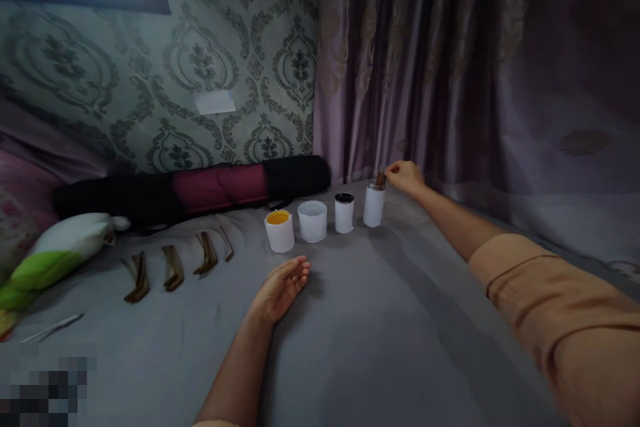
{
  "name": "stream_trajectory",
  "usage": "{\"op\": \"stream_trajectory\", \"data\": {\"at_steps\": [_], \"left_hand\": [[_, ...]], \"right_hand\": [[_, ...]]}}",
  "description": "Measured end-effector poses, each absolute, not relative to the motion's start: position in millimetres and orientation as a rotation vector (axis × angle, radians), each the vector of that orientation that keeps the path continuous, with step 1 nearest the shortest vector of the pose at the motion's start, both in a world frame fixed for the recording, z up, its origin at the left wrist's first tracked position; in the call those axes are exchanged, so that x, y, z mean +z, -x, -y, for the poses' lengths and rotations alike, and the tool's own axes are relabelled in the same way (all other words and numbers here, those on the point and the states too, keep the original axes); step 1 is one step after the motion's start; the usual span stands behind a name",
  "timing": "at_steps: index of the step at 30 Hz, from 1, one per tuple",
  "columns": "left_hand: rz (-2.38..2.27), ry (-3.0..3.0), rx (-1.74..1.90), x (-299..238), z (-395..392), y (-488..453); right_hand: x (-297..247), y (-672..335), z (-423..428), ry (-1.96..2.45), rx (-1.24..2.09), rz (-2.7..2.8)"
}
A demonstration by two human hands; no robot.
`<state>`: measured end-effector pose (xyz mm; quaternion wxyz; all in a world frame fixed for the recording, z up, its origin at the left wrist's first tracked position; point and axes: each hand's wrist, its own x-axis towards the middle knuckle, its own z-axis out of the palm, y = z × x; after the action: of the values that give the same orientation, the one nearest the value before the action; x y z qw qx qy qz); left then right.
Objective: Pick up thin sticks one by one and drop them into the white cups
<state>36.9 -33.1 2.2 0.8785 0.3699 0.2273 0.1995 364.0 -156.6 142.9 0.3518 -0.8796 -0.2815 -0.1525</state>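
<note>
The right hand (pixel 406 177) is stretched far out to the last of four containers, and a brown stick (pixel 381 179) is pinched between thumb and fingertips right at the mouth of the tall jar (pixel 374 205). The stick is held upright, its lower end inside the jar. That grip looks chosen for a narrow opening, with only the fingertips used. Whether more than one stick is in the pinch cannot be told.

The left hand (pixel 283 287) is laid on the grey sheet (pixel 390 333), palm turned up, fingers loosely spread and holding nothing. It seems to be parked there as a prop while the other arm reaches.

The containers are lined up in a neat row, close together but apart. A cup with a yellow inside (pixel 279 231) is seen at the left, then a wider white cup (pixel 313 221), a slim black-topped cup (pixel 344 213), and the jar. All are plain white cylinders with a matte look.

Further left, several dark curved strips (pixel 173 268) are spread on the sheet, well apart from the cups. A rolled black and maroon mat (pixel 200 190) is lodged along the patterned wall (pixel 200 60). A soft green and white toy (pixel 60 247) is slumped at the edge, and glossy purple curtains (pixel 450 67) are hung behind.
</note>
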Motion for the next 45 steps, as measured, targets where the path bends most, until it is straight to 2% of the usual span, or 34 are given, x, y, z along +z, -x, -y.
{"op": "stream_trajectory", "data": {"at_steps": [8,19,29,45], "left_hand": [[-0.483,-0.766,0.416,1,33,-36],[-0.477,-0.765,0.423,-1,32,-37],[-0.473,-0.758,0.420,-1,30,-37],[-0.476,-0.771,0.419,1,33,-37]], "right_hand": [[138,-374,148,2.071,-0.093,0.506],[142,-365,147,1.989,-0.028,0.365],[156,-354,145,1.930,0.217,0.223],[148,-362,141,1.998,0.102,0.239]]}}
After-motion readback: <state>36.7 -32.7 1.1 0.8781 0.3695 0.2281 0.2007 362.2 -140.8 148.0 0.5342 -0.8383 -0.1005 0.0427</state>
